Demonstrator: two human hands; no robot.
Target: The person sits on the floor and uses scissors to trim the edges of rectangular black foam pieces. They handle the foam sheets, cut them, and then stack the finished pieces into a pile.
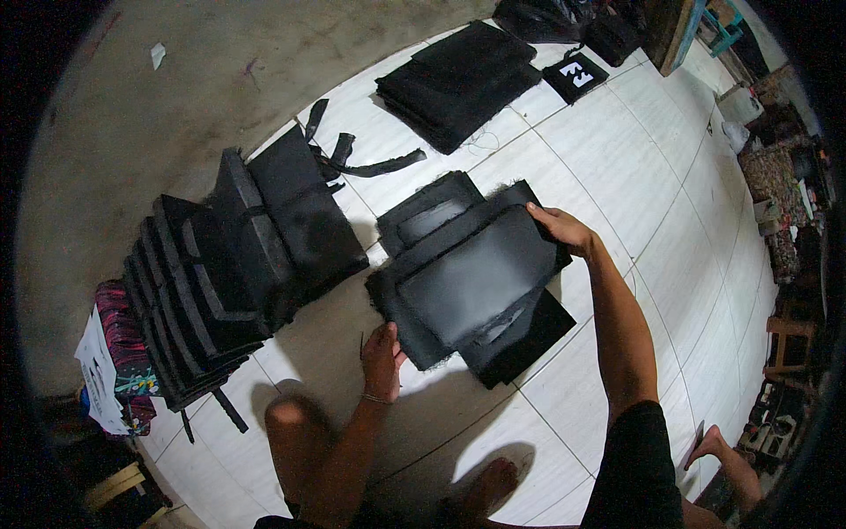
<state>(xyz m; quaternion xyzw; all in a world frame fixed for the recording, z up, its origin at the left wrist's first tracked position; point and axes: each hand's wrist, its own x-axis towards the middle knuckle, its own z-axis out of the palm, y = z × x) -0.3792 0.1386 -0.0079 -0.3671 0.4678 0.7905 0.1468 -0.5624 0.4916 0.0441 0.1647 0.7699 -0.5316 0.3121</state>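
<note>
On the white tiled floor [617, 167], left hand [382, 357] and right hand [564, 231] pinch opposite edges of a black fabric panel [471, 282].

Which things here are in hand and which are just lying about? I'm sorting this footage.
In hand:
black panel, gripped by left hand at its near corner and right hand at its far corner
black pieces under it

Lying about:
stacked black pads
folded black fabric
loose straps
black pouch
patterned cloth
papers
</note>
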